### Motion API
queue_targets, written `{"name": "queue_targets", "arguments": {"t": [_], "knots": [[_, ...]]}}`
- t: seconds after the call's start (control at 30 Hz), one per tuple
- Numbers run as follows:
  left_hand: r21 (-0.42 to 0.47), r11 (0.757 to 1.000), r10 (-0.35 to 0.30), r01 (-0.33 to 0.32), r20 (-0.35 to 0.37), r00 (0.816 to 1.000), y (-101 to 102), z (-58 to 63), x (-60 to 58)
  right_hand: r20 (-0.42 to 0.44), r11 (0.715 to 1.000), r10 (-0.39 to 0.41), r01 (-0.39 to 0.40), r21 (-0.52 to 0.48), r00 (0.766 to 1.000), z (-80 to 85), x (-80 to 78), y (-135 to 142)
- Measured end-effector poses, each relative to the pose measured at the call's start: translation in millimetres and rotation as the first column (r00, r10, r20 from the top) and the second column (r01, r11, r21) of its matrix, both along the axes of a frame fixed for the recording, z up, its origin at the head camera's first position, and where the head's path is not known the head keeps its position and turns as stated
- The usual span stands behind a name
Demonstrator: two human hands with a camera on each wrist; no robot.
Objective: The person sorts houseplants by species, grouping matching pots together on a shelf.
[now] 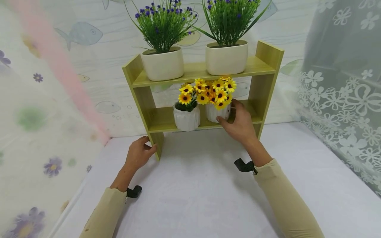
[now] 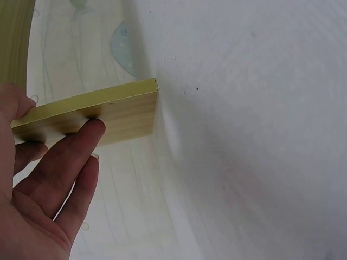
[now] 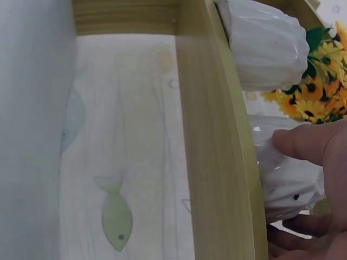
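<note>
A light wooden two-tier shelf (image 1: pixel 269 89) stands on the white-covered table. My left hand (image 1: pixel 139 153) holds the lower end of its left side panel; in the left wrist view the thumb and fingers lie on opposite faces of that panel (image 2: pixel 124 116). On the lower tier, my right hand (image 1: pixel 240 124) grips a white ceramic flower pot (image 1: pixel 215 114) with yellow artificial sunflowers. Its thumb presses the pot's front, and the other fingers reach round the far side, partly hidden. A matching white pot (image 1: pixel 187 120) of yellow flowers sits just left, overhanging the tier's front edge.
Two cream oval planters, one on the left (image 1: pixel 163 64) and one on the right (image 1: pixel 227 59), hold purple-flowered plants on the top tier. Behind the shelf hangs a fish-patterned curtain (image 1: pixel 116 86). At the right is a sheer floral curtain (image 1: pixel 342 99).
</note>
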State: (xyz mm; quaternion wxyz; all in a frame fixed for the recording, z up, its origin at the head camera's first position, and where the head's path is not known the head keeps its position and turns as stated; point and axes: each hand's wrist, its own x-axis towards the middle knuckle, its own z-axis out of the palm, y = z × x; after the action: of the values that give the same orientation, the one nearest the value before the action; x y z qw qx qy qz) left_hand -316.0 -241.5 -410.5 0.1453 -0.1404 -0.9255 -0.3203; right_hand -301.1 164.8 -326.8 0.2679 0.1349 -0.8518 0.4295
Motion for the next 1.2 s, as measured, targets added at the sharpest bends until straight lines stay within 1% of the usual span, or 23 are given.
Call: {"name": "queue_targets", "arguments": {"t": [0.17,0.27,0.4,0.53,0.63,0.73,0.8,0.93,1.07,1.13,1.2], "knots": [[0.004,1.0,0.001,-0.001,0.014,1.0,-0.5,2.0,-0.1,-0.008,1.0,0.006,-0.006,0.003,1.0,-1.2,0.9,0.5],[0.003,1.0,-0.002,0.002,0.031,1.0,0.8,3.3,0.6,-0.018,1.0,0.024,-0.024,0.013,1.0,-0.9,5.0,4.5],[-0.005,1.0,0.001,-0.001,0.032,0.999,1.3,5.0,0.8,0.001,0.998,0.054,-0.054,0.037,0.999,-1.4,14.9,13.5],[-0.011,1.0,0.002,-0.002,0.018,1.0,1.0,6.3,0.2,0.024,0.996,0.055,-0.057,0.07,0.998,-2.9,26.9,23.7],[-0.022,1.0,0.011,-0.011,0.025,1.0,0.5,5.8,0.4,-0.003,0.991,0.075,-0.074,0.113,0.997,-4.8,34.4,30.5],[-0.028,0.999,0.023,-0.022,0.04,0.999,-0.2,4.6,1.3,-0.058,0.981,0.125,-0.115,0.154,0.99,-7.9,40.1,37.6],[-0.032,0.999,0.024,-0.023,0.044,0.999,-0.7,3.8,1.7,-0.101,0.976,0.146,-0.127,0.175,0.984,-9.7,43.4,43.0],[-0.026,0.999,0.02,-0.019,0.037,0.999,-0.7,3.4,1.5,-0.175,0.975,0.135,-0.099,0.201,0.975,-11.5,48.4,56.2],[-0.052,0.999,0.011,-0.01,0.024,1.0,-1.9,2.0,1.1,-0.262,0.98,0.078,-0.027,0.196,0.962,-12.3,52.1,72.0],[-0.065,0.998,-0.002,0.002,0.009,1.0,-3.9,0.7,0.7,-0.315,0.988,0.024,0.026,0.155,0.949,-12.7,53.1,80.1],[-0.068,0.998,-0.017,0.016,-0.011,1.0,-6.7,-0.1,0.4,-0.353,0.99,-0.054,0.097,0.103,0.934,-13.2,52.8,88.3]]}}
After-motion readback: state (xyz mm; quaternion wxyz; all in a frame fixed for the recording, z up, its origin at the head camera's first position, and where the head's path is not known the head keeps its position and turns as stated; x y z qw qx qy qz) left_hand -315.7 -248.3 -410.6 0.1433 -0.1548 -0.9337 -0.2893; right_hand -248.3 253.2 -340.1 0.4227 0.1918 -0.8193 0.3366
